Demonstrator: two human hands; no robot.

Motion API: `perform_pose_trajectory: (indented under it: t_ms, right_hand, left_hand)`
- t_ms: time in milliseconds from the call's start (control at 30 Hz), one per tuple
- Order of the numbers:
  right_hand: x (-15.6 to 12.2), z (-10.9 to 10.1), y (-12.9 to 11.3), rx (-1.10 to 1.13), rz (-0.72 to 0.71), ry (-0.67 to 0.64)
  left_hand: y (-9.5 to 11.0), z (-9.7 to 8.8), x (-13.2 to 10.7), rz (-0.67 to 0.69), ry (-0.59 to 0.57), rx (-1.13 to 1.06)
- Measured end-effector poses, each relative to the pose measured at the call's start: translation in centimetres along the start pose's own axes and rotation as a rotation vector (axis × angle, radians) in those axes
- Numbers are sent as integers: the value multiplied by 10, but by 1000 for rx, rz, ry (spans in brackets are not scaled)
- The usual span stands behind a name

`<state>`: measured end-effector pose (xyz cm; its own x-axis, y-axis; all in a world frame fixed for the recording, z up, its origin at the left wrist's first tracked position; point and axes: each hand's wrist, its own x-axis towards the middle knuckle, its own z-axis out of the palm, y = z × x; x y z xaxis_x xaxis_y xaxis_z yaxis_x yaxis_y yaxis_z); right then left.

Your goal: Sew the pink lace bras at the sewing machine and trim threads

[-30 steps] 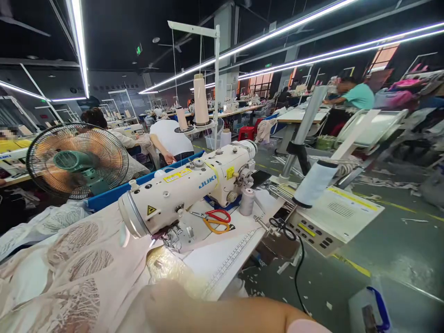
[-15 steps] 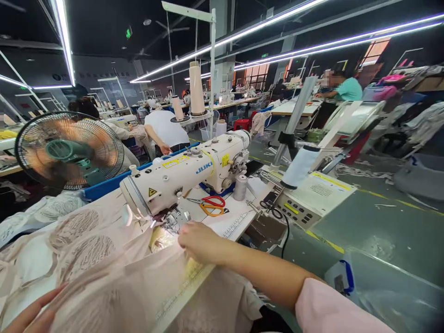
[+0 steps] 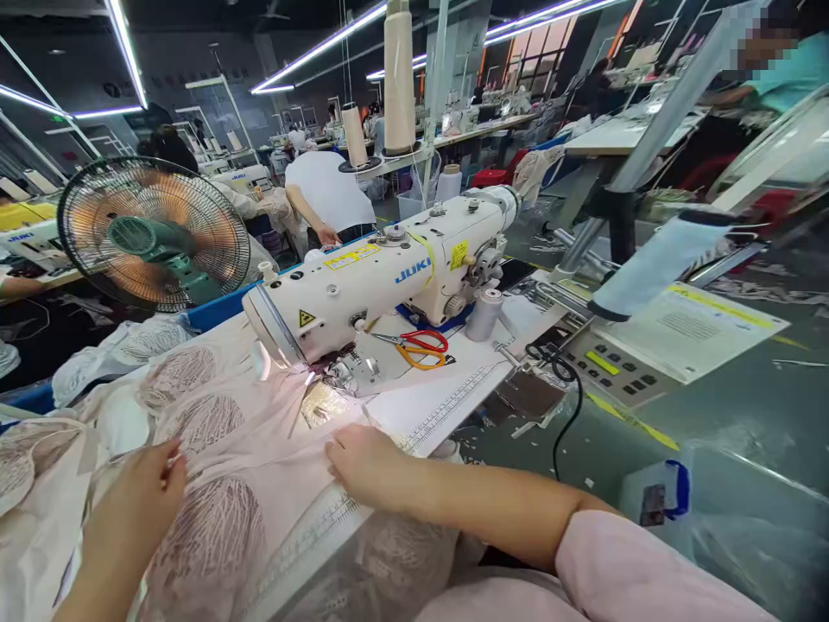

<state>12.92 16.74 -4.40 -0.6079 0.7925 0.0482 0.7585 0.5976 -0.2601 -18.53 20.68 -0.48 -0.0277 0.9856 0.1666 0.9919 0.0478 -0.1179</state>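
Positioning step, apparently: right hand (image 3: 363,465) pinches garment (image 3: 281,471); left hand (image 3: 135,491), grip unclear. Next: align garment at sewing machine (image 3: 369,298), ahead of right hand.

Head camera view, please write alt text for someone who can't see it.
A person's right hand touches pale lace-patterned fabric at a JUKI sewing machine, with the left hand over the fabric. Scissors lie near a grey thread spool; a fan stands beyond, at picture left.
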Motion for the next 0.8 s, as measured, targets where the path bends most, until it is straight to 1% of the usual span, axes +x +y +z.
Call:
perform_pose_trajectory:
  t_ms: [33,67,133,200,267,333,400,433,500,533,600,667,700,733,800]
  right_hand:
    - [3,7,-5,3,3,24]
    - [6,14,-10,9,8,50]
    - [15,25,-15,27,18,83]
    - [25,33,-15,43,13,86]
    - [36,35,-10,42,-29,58]
    - [43,32,-2,30,-100,20]
    - [47,26,8,6,-179,-13]
    - [47,22,13,-7,-216,-20]
    - [47,16,21,-30,-274,-19]
    - [47,14,25,-36,-298,-17]
    - [46,13,30,-42,-341,-4]
    - [44,15,33,-54,-382,17]
    - [42,17,35,-59,-400,29]
    - [39,19,36,-59,-415,43]
    - [31,24,38,-39,-435,77]
  left_hand:
    - [26,-6,6,12,-60,-97]
    - [52,-9,12,66,-93,-131]
    - [98,-5,28,143,-132,-164]
    - [129,6,45,161,-146,-163]
    - [147,19,64,124,-160,-144]
    - [152,28,80,69,-167,-121]
    - [151,31,89,43,-159,-109]
    - [149,30,91,50,-146,-107]
    - [143,26,85,103,-103,-111]
    - [140,24,79,159,-80,-119]
    - [136,23,62,340,-54,-151]
    - [134,27,43,556,-54,-193]
    - [134,32,35,642,-53,-209]
    - [134,38,28,701,-44,-221]
    - [136,50,18,742,-8,-231]
